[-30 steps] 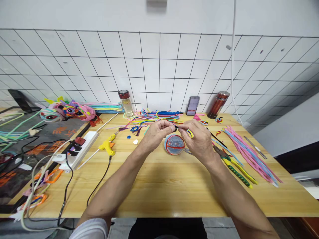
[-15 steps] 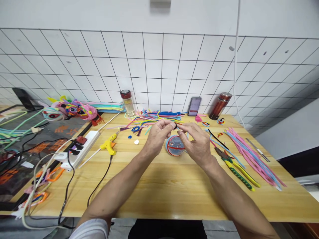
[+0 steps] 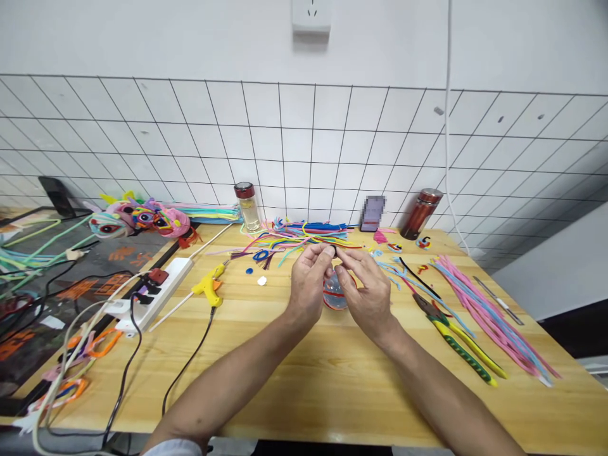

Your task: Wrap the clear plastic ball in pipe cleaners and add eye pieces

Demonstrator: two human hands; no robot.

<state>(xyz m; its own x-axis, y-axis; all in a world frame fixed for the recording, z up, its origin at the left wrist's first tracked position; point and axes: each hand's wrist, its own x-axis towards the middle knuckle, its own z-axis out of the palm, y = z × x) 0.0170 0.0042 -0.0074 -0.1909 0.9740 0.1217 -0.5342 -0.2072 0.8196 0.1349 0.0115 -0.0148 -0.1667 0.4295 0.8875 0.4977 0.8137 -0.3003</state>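
1. the left hand (image 3: 308, 285), at the centre of the frame, was closed in a narrow pinch, thumb and forefinger on a small dark piece (image 3: 337, 251). the right hand (image 3: 368, 288), just right of centre, had its fingertips at the same piece; whether they gripped it, i could not tell.
2. the wooden table (image 3: 304, 380) spread across the lower frame beneath both forearms.
3. pink and blue fuzzy stems (image 3: 491, 320) lay in a loose bundle at the right of the frame.
4. the pliers (image 3: 456, 352), with green and yellow handles, lay left of that bundle, beside the right forearm.
5. a yellow glue gun (image 3: 209, 286) lay left of centre, its cord running toward the lower left.
6. a clear round piece (image 3: 335, 296) with a red band showed between the hands, partly hidden.
7. the dark piece itself was mostly covered by fingers. the step in hand seemed to be shaping it; the next move called, i judged, for a steady fingertip hold and small turns.
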